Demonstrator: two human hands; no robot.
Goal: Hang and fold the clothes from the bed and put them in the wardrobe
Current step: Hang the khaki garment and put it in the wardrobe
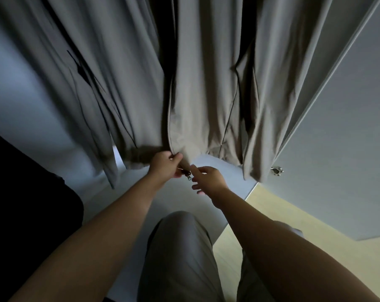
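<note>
Jacket: the grey-brown jacket [197, 94] hangs in the wardrobe and fills the top of the view from 10 o'clock round to 2 o'clock.
Long axis: it runs straight up and down, 12 to 6 o'clock, with the hem pointing down at the person and the collar end out of sight above.
Zip line: the front opening drops down the middle and ends at the hem, dead centre.
Left hand: the left hand [165, 165] is up at the hem, its grip closed, thumb and curled fingers pinching the jacket's bottom corner just beside the zip line.
Zip pull: the small dark zip pull [188, 173] dangles under that corner, right between the two hands.
Right hand: the right hand [208, 178] comes in from 4 o'clock, its grip loose and holding nothing, fingers spread, forefinger tip just beside the zip pull; contact is too blurred to call.
Wardrobe door: the pale wardrobe door [348, 127] stands open at 3 o'clock, with its metal knob [276, 170] near the jacket's right edge.
Floor: the light wooden floor [283, 214] shows at 4 o'clock.
Leg: the person's grey trouser leg [180, 247] is at 6 o'clock.
</note>
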